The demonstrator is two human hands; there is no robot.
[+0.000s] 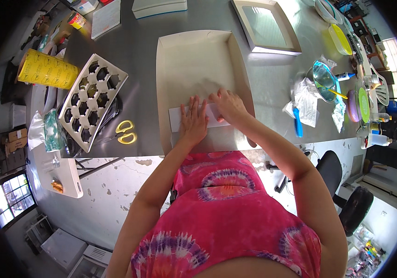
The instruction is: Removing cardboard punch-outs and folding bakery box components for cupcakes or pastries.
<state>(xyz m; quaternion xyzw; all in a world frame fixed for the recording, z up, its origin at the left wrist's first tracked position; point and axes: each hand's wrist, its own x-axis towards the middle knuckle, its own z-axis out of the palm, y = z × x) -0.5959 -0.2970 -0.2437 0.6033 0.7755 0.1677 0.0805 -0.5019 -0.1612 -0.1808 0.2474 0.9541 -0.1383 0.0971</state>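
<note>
In the middle of the metal table lies a shallow white cardboard box [198, 60], unlidded, with its side walls raised. Across its near end runs a white card strip [174, 121]. My left hand [193, 119] rests flat on this strip, fingers spread. Just to its right, my right hand [229, 107] is bent with its fingers drawn together, the tips down at the strip's far edge. Whatever those fingertips may pinch is hidden under the hand.
Yellow-handled scissors [125, 131] and a white tray with dark holes [93, 99] lie left, by a yellow roll [49, 69]. A windowed box lid [295, 50] sits far right. Nearer right are a blue-handled spatula [297, 123], crumpled plastic [306, 104] and a metal bowl [322, 76].
</note>
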